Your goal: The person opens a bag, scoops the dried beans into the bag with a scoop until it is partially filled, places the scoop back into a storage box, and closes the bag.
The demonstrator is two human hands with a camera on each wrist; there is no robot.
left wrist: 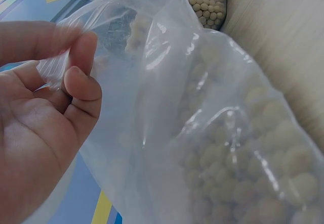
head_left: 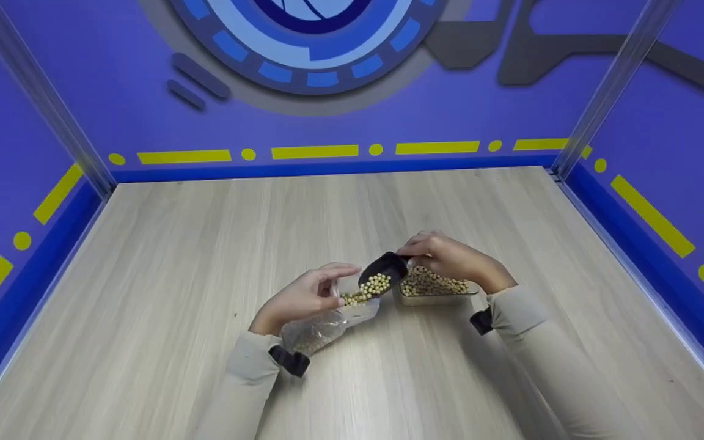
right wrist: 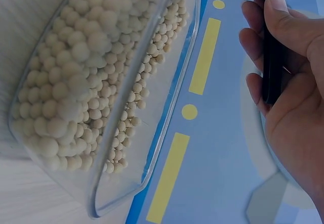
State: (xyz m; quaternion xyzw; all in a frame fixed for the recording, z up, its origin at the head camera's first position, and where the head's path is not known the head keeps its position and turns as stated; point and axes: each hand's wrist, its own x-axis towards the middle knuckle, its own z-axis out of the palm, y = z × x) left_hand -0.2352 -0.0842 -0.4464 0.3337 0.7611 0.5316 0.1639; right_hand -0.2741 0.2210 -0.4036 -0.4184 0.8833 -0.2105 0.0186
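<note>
My left hand (head_left: 306, 294) pinches the mouth edge of a clear plastic zip bag (left wrist: 167, 82), which lies slanted with round, pale soybean-like beans (left wrist: 243, 178) in its lower part. My right hand (head_left: 453, 260) grips the handle of a black scoop (head_left: 385, 264). The scoop tilts toward the bag's mouth, and beans run from its lip into the opening. Just under the right hand stands a clear rectangular container (right wrist: 101, 191) heaped with the same beans (right wrist: 66, 82).
Everything stands on a light wood-grain table (head_left: 205, 244). Blue panels with yellow marks (head_left: 315, 151) close it in at the back and on both sides. Each wrist wears a small black camera mount (head_left: 289, 360).
</note>
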